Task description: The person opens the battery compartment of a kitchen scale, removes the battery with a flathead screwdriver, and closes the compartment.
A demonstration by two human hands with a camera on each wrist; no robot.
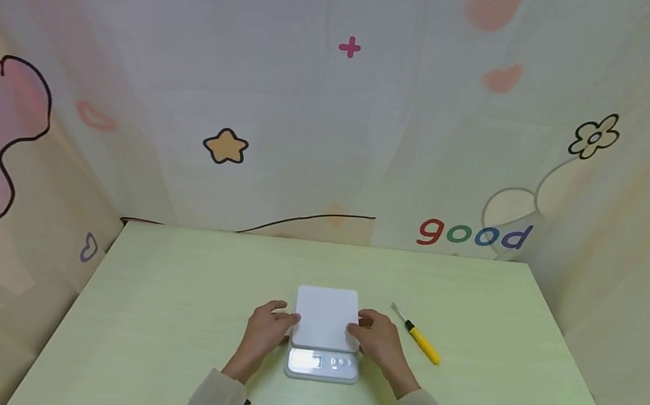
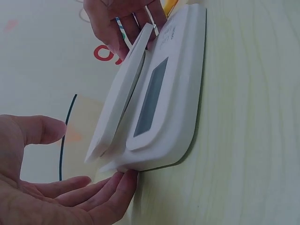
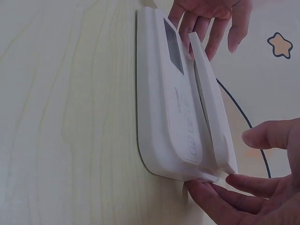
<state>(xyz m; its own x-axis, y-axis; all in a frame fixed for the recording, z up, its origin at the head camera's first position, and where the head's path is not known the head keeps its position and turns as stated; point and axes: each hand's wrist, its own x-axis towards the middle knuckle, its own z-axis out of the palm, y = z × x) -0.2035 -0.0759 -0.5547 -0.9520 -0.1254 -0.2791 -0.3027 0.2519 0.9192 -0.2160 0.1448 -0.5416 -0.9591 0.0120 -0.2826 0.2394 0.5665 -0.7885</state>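
A white digital kitchen scale [image 1: 322, 367] lies flat on the table, its square weighing plate [image 1: 326, 319] towards the back and its display panel facing me. My left hand [image 1: 266, 330] is at its left side; in the left wrist view the fingertips [image 2: 126, 183] touch the lower side edge while the thumb [image 2: 49, 130] is held apart. On the opposite side is my right hand [image 1: 380, 342]. Its fingertips [image 3: 199, 190] touch the scale's side near the table in the right wrist view, with the thumb [image 3: 260, 135] off the plate. Nothing lies on the plate.
To the right of the scale lies a tool with a yellow handle [image 1: 425, 346], a black collar and a slim metal shaft. A printed cloth [image 1: 316, 101] hangs behind the pale wood-grain table [image 1: 189, 280] and along both sides.
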